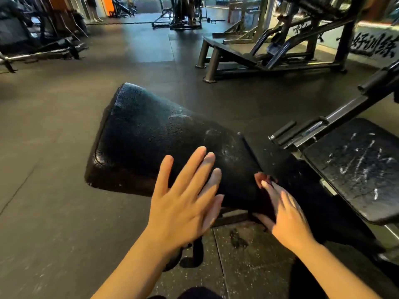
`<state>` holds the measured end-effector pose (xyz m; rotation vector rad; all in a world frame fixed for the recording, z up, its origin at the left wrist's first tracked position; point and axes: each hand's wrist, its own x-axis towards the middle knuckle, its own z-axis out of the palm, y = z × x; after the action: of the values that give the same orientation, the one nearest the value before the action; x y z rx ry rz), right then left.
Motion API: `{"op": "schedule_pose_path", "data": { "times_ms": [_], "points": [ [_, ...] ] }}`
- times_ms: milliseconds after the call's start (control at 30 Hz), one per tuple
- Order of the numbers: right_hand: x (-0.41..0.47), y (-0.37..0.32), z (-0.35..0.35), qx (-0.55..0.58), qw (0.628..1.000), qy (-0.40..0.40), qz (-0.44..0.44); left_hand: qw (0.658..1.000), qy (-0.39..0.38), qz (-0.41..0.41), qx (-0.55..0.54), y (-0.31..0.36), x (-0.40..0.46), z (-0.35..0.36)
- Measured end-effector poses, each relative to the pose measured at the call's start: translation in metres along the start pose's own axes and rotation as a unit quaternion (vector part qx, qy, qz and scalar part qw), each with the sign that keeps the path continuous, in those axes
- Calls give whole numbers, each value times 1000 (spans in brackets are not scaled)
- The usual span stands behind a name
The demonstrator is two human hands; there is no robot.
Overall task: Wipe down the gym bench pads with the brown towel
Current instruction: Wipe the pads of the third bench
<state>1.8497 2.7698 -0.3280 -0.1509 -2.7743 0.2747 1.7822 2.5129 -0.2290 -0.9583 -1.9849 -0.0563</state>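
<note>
The long black bench pad (151,134) lies across the middle of the view, its surface flecked with white marks. My left hand (183,203) hovers at the pad's near edge, fingers straight and spread, holding nothing. My right hand (285,214) is at the seam between this pad and the darker seat pad (302,190). It holds a dark brown towel (264,190) against the pad's side, fingers over it and thumb under it. Most of the towel is lost in shadow; only a reddish edge shows.
A second bench pad (356,169) with white scratches stands at the right, behind metal handles (282,130). A black machine frame (259,59) sits further back on the right, and barbells and racks (43,52) on the left. Rubber floor (54,169) spreads to the left.
</note>
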Motion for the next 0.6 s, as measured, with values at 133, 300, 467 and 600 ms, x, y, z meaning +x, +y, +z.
{"op": "schedule_pose_path", "data": {
  "times_ms": [133,300,467,600],
  "points": [
    [-7,20,1,-44,996,-44,62,1000,-18,-16,-11,31,12,35],
    [-32,18,9,-43,991,-14,126,995,52,-76,-30,33,12,67],
    [-7,13,0,-75,983,-81,144,996,59,-56,-22,36,11,68],
    [30,10,-15,-71,974,-191,97,995,59,-83,-1,45,9,62]
  ]
}}
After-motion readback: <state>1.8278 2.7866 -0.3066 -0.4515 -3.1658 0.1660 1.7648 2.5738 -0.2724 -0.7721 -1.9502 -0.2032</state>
